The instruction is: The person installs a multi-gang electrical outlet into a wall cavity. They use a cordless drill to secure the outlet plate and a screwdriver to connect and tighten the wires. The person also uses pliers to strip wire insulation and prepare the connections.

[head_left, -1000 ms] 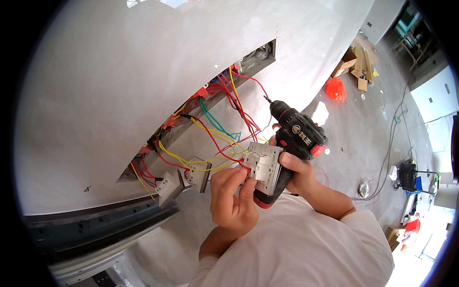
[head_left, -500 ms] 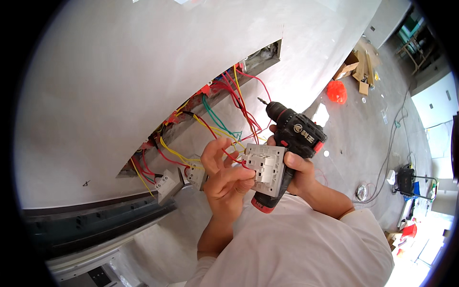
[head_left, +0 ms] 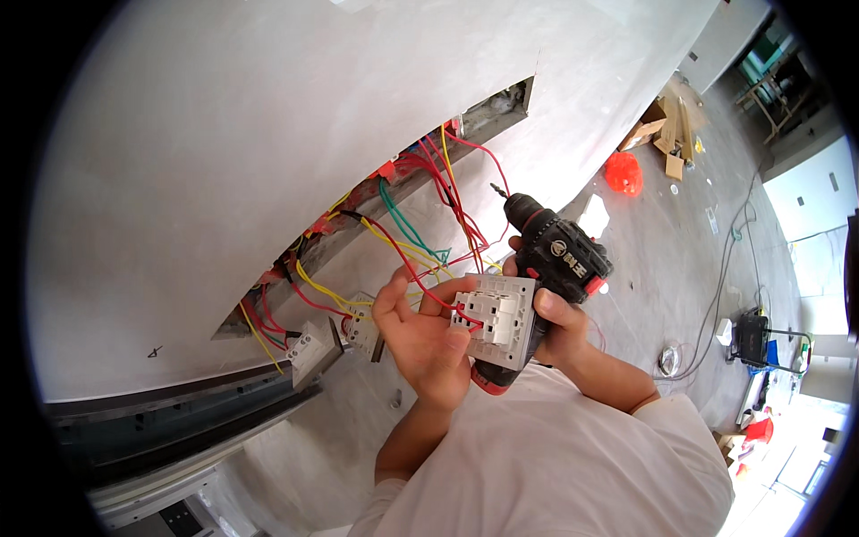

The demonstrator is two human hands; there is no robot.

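A white wall switch (head_left: 497,319) is held between my hands with its back toward me. A red wire loops over and into its terminals. My left hand (head_left: 428,345) grips its left edge, thumb by the terminals and fingers partly behind it. My right hand (head_left: 565,331) holds a black and red cordless drill (head_left: 565,259), its bit pointing up and left, while the thumb presses the right edge of the switch plate. Red, yellow and green wires (head_left: 456,201) run to the switch from the long slot in the wall (head_left: 488,116).
Two more wired switches hang below the slot, one at the left (head_left: 313,351) and one nearer me (head_left: 362,327). A dark-trimmed frame (head_left: 179,403) lies lower left. On the right floor are a red bag (head_left: 624,174), cardboard boxes (head_left: 658,125), cables (head_left: 716,295) and a black trolley-like item (head_left: 753,331).
The red wire now bends down into the switch's terminals. My left fingers have moved off the wire, and the left thumb has dropped to the switch's lower left edge.
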